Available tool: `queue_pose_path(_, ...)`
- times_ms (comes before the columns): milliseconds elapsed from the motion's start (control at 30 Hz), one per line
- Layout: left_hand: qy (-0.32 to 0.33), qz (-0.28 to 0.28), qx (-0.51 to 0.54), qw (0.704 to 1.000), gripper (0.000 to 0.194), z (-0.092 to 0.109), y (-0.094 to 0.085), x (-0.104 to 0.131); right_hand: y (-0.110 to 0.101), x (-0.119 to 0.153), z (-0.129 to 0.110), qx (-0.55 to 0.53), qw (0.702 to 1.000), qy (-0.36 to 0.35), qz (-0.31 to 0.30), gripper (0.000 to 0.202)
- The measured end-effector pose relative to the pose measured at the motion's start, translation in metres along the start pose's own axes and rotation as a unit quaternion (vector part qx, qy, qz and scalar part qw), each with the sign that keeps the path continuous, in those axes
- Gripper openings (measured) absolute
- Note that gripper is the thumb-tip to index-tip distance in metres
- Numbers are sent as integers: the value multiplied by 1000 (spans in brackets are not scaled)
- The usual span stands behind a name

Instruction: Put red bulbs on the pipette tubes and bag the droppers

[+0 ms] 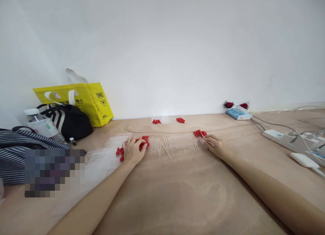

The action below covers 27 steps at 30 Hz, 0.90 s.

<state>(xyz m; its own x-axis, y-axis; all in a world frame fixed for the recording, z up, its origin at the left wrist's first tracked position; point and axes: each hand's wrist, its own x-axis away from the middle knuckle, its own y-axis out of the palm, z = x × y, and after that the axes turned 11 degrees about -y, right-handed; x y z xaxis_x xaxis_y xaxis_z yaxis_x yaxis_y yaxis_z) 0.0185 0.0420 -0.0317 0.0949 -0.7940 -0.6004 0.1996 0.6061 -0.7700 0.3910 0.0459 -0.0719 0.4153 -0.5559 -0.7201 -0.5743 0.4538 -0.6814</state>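
Dozens of thin clear tubes (pixel 182 143) lie in a rough row on the wooden tabletop (pixel 162 194), between the hands; a few slant out of line near the middle.

Left hand (pixel 134 151): thumb and fingers curled over the left pile of red bulbs (pixel 145 138), left of the row. Can't tell if one's pinched. Some spill beside it, by the clear plastic bags (pixel 101 157).

Right hand (pixel 213 143): fingertips at the right end, by the tubes below the right cluster of red bulbs (pixel 200 133). Contact blurred, can't confirm a clamp.

Handling, my read: tubes light, stiff, slick, roll easily; brittle if glass. Take mid-length, light pinch, keep off the narrow tips. Bulbs look soft, rubbery, grippy; pinch the fat sides gently, they'll squash but shouldn't break.
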Motion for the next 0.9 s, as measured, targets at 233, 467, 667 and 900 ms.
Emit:
queue_pose_path(233,2,0,2,1000,11,-2,1,1,-9,5,-6,71,992,-15,-102,34)
queue_pose_path(467,-11,-6,-6,1000,14,-1,0,0,-12,-2,-22,100,991,22,-82,31)
queue_pose_path(667,-34,-21,-20,999,17,1,-1,-1,16,-35,-91,54,992,97,-63,25)
queue_pose_path(900,-56,-26,-11,998,22,-1,-2,0,50,-68,-153,48,977,159,-133,35)
